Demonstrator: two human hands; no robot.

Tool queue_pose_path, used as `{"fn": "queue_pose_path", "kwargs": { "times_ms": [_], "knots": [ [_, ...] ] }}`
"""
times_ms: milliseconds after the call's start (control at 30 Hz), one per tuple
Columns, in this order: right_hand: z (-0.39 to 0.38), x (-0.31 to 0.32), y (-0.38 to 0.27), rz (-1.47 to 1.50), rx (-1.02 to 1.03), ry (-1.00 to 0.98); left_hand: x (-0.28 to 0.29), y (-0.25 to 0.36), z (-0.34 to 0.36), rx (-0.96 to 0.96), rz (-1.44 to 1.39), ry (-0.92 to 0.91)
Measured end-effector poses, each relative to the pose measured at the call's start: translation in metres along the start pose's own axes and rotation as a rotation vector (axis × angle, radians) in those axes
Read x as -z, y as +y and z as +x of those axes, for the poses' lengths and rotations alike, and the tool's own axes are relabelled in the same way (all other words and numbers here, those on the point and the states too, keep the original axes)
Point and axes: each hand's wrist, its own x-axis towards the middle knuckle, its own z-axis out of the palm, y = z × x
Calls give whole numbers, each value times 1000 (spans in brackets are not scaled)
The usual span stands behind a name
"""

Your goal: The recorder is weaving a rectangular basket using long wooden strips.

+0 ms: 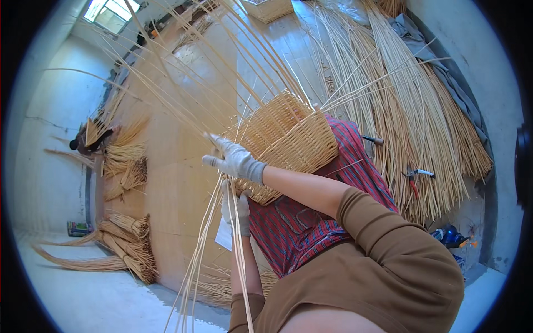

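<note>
A pale wicker basket (300,147), woven and rectangular, rests tilted across my lap on a red and blue striped cloth (286,236). Long loose willow rods (239,238) stick out from its rim, some fanning upward and others hanging down at its left end. My right hand (240,160), in a white glove, is at the left end of the rim with its fingers stretched apart. Below it, my gloved left hand (235,208) grips the basket's left corner; hanging rods cover part of its fingers.
Long bundles of peeled rods (383,111) lie on the floor to the right, with red-handled pliers (412,178) on them. A dark-handled tool (373,140) lies beside the cloth. More bundles (127,250) line the left wall. Another basket (268,8) stands at the far end.
</note>
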Motion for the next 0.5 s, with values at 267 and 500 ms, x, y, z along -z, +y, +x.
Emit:
{"fn": "queue_pose_path", "kwargs": {
  "times_ms": [267, 500],
  "knots": [
    [-25, 77, 34, 488, 25, 116, -7, -4, 19, 91, 3, -106],
    [-61, 144, 78, 732, -511, 306, 5, 42, -8, -239, -193, 264]
  ]
}}
